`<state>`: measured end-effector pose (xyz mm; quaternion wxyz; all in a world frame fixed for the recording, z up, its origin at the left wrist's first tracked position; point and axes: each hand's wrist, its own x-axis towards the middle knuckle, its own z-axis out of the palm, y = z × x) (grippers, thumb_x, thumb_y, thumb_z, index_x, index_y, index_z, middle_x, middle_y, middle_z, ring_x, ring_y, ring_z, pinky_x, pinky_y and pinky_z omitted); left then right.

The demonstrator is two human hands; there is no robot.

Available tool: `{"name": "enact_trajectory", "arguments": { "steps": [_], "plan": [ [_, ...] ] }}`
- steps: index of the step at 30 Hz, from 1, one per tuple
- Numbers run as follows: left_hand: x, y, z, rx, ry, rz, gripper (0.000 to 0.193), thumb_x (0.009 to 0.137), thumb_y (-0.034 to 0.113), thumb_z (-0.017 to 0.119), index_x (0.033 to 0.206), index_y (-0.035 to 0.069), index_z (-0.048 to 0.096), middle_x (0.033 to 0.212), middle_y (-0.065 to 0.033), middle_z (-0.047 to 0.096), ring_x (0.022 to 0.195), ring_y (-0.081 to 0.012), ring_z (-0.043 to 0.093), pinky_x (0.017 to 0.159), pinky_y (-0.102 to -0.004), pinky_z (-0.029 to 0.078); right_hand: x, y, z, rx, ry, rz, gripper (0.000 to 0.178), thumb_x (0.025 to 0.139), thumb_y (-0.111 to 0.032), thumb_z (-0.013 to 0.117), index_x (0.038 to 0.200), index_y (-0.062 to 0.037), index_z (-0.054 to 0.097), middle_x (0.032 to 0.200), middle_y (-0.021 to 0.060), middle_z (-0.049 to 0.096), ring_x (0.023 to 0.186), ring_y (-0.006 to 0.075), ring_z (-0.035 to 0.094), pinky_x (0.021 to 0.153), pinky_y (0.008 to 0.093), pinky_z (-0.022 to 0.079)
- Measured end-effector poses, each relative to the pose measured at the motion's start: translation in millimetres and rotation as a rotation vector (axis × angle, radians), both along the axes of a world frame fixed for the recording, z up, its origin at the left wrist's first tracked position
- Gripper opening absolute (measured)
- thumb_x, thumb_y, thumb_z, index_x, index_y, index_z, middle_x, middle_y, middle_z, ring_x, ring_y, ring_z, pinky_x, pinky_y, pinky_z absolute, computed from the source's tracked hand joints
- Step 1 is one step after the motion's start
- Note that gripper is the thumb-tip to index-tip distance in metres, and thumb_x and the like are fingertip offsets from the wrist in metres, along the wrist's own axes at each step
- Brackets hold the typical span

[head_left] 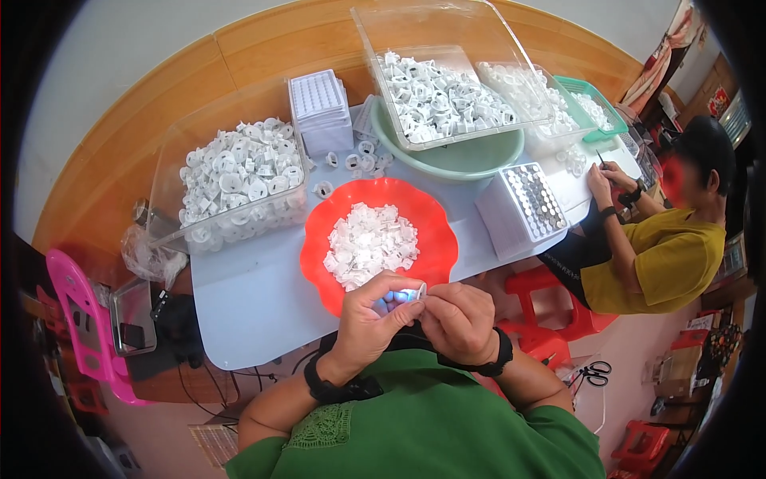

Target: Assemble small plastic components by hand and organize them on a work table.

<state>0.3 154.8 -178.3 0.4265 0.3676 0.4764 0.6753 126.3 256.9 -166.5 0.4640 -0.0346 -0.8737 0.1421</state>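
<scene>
By the table's (255, 311) near edge, left hand (371, 318) and right hand (460, 321) pinch a white part (420, 293). Probably light, stiff; hold edges.

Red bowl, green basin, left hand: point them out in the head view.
Red bowl (437, 242): head view, bare inner side, right of the white pieces.
Green basin (471, 164): head view, near wall, below the clear bin's edge.
Left hand (365, 321): head view, back of the hand.

My left hand (369, 325) and right hand (461, 323) mostly cover a small white piece (421, 291). The left also hides the red dish (439, 231) along its six-o'clock rim. A clear bin (447, 28) at one o'clock partly hides the green basin (475, 165). My green shirt (435, 415) runs off at six.
</scene>
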Motion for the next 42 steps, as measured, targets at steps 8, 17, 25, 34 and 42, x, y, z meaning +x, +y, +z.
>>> {"name": "enact_trajectory", "arguments": {
  "steps": [8, 17, 25, 34, 42],
  "plan": [
    [4.7, -0.3, 0.4, -0.036, -0.061, -0.003, 0.021, 0.086, -0.006, 0.059, 0.106, -0.002, 0.059, 0.084, -0.0033, 0.060, 0.072, -0.0069, 0.057, 0.062, -0.0190, 0.047, 4.5, 14.5, 9.3, -0.026, -0.097, 0.205, 0.026, 0.060, 0.004, 0.066, 0.085, 0.0034, 0.058, 0.080, 0.0128, 0.058, 0.060, 0.0250, 0.059, 0.050, 0.0332, 0.047],
    [3.4, 10.0, 5.6, -0.125, -0.117, -0.006, 0.024, 0.086, 0.000, 0.060, 0.110, -0.003, 0.058, 0.085, -0.0054, 0.063, 0.071, -0.0090, 0.059, 0.062, -0.0203, 0.049, 9.2, 21.5, 10.9, -0.141, -0.130, 0.178, 0.017, 0.066, -0.002, 0.064, 0.077, -0.0005, 0.051, 0.070, 0.0085, 0.048, 0.059, 0.0250, 0.055, 0.049, 0.0346, 0.044],
    [-7.5, 13.8, 6.0, -0.120, -0.234, -0.028, 0.035, 0.089, 0.003, 0.056, 0.123, -0.003, 0.048, 0.094, -0.0094, 0.062, 0.069, -0.0116, 0.061, 0.059, -0.0217, 0.049, 66.4, 80.1, 19.2, -0.278, -0.101, -0.418, 0.009, 0.075, -0.003, 0.062, 0.081, -0.0057, 0.057, 0.074, 0.0118, 0.056, 0.062, 0.0326, 0.058, 0.053, 0.0385, 0.046],
    [-17.3, 6.5, 6.9, -0.122, -0.232, 0.044, 0.035, 0.088, 0.003, 0.057, 0.121, -0.004, 0.048, 0.094, -0.0096, 0.061, 0.072, -0.0138, 0.062, 0.061, -0.0231, 0.050, 87.1, 103.5, 24.4, -0.253, -0.172, -0.620, 0.006, 0.074, -0.003, 0.063, 0.078, -0.0045, 0.059, 0.076, 0.0115, 0.057, 0.063, 0.0326, 0.059, 0.056, 0.0390, 0.047],
    [-42.4, -10.2, 9.1, -0.022, -0.294, 0.142, 0.032, 0.087, 0.008, 0.061, 0.114, -0.006, 0.053, 0.096, -0.0119, 0.063, 0.074, -0.0146, 0.061, 0.065, -0.0236, 0.050, 22.9, 66.7, 13.6, -0.341, -0.430, -0.116, 0.011, 0.072, -0.003, 0.065, 0.079, -0.0015, 0.057, 0.078, 0.0132, 0.056, 0.066, 0.0339, 0.057, 0.057, 0.0390, 0.046]
  ]
}}
